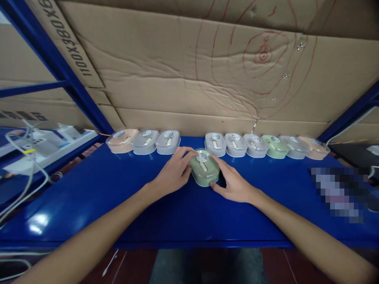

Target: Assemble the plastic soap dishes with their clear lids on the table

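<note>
At the centre of the blue table (89,205), just forward of a gap in the back row, a green case (204,167) with a clear lid lies flat between both hands. The left hand (173,173) presses its fingers (186,152) against the case's left side and top edge; the right hand (233,181) cups the right side, thumb at the near corner. Both hands are partly closed on the case. Behind, three cases (145,141) stand left of the gap and six cases (266,145) right of it, all against the cardboard wall (177,79). The table surface nearer the front edge lies bare on both sides of the forearms. Cables (20,173) hang off to the left.
</note>
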### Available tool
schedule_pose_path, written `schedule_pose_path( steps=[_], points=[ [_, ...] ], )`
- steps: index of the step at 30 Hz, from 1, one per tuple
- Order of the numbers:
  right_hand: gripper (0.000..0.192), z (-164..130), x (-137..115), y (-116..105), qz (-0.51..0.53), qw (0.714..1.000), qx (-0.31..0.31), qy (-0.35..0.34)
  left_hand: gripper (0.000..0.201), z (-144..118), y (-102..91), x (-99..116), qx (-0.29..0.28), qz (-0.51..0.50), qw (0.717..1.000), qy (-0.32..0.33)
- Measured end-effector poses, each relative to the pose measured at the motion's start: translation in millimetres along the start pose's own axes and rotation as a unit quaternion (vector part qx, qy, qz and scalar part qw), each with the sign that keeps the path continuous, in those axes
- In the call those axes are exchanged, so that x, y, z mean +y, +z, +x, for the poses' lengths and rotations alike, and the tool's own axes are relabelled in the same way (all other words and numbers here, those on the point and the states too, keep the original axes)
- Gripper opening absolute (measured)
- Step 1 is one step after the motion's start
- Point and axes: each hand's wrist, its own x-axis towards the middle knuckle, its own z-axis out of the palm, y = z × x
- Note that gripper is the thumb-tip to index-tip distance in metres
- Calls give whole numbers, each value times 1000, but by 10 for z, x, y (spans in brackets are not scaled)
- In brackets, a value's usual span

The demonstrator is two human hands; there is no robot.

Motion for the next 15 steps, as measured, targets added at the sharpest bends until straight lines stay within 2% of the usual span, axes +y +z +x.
schedule_pose_path(
  steps=[4,7,9,12,15],
  points=[
    [95,22,-43,9,-18,1000,-3,18,38,-12,-5,83,1,13,1000,10],
    [98,30,-49,16,-28,999,-7,31,66,-20,34,126,-22,47,998,20],
    [104,24,-41,23,-35,999,-9,35,76,-18,59,129,-33,62,997,18],
    [110,9,-27,32,-40,998,-14,44,65,-4,64,86,-31,77,997,2],
    [108,0,-22,34,-38,997,-21,56,48,13,43,5,-14,94,995,3]
  ],
)
